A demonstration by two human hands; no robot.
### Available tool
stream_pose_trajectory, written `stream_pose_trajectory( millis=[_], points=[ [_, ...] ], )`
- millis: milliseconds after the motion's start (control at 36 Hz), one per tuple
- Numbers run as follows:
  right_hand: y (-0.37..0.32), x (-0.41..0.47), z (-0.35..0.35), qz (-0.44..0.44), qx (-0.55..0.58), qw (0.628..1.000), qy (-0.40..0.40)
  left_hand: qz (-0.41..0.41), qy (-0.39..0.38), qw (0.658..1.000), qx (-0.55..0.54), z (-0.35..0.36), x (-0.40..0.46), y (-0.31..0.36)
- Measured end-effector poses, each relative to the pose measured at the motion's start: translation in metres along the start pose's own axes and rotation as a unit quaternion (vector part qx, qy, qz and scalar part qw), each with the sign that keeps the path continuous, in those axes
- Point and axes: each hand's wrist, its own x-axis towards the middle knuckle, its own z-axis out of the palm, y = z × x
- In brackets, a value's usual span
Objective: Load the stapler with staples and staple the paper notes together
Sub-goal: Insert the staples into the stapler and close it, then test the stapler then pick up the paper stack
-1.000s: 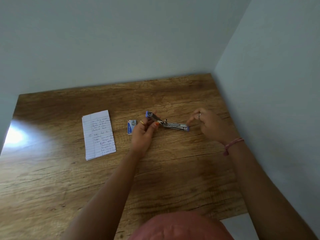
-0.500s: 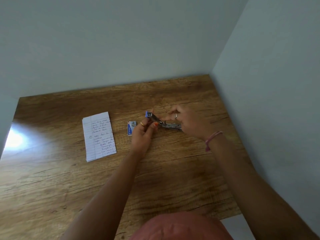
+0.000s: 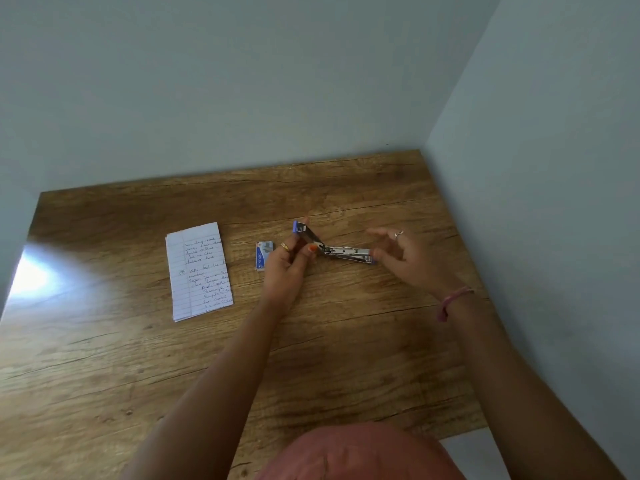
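Head view: on the wooden counter (image 3: 346, 341), the left hand (image 3: 289, 263) pinches the stapler (image 3: 332, 247) by its raised lid, while the right hand (image 3: 403, 252), fingers loose and holding nothing, hovers beside the magazine tip. This looks like the loading step; next, the lid likely needs closing, then the notes (image 3: 201, 270), lying to the left past the staple box (image 3: 264, 255), get stapled.

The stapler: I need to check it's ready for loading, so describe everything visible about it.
The stapler is small, silvery metal with blue ends, swung wide open. Its top arm tilts up to the left, gripped by the left hand; the long staple channel lies flat on the wooden table, pointing right. The right hand hovers at its far tip.
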Motion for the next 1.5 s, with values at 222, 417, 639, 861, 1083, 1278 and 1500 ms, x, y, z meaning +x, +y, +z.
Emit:
stream_pose_trajectory(
  millis=[222,417,639,861,1083,1278,1500],
  points=[
    [0.010,-0.006,0.026,0.038,-0.047,0.998,0.004,0.004,0.008,1.000,0.005,0.003,-0.001,0.002],
    [0.012,-0.004,0.036,0.043,-0.101,0.994,0.012,0.054,-0.022,0.990,0.127,0.008,-0.002,0.001],
    [0.011,-0.002,0.032,0.038,-0.009,0.999,-0.011,0.111,-0.071,0.959,0.251,0.014,-0.005,0.002],
    [0.014,-0.004,0.044,0.088,0.182,0.977,0.073,0.121,-0.103,0.921,0.357,0.016,-0.008,-0.001],
    [0.006,-0.007,0.063,0.108,0.400,0.896,0.158,0.092,-0.082,0.944,0.307,0.019,-0.011,0.004],
    [-0.020,-0.004,0.072,0.114,0.581,0.804,0.052,0.027,-0.095,0.988,0.123,0.024,-0.037,0.018],
    [-0.041,-0.002,0.084,0.118,0.635,0.760,-0.064,-0.005,-0.068,0.994,0.084,0.018,-0.047,0.013]
  ],
)
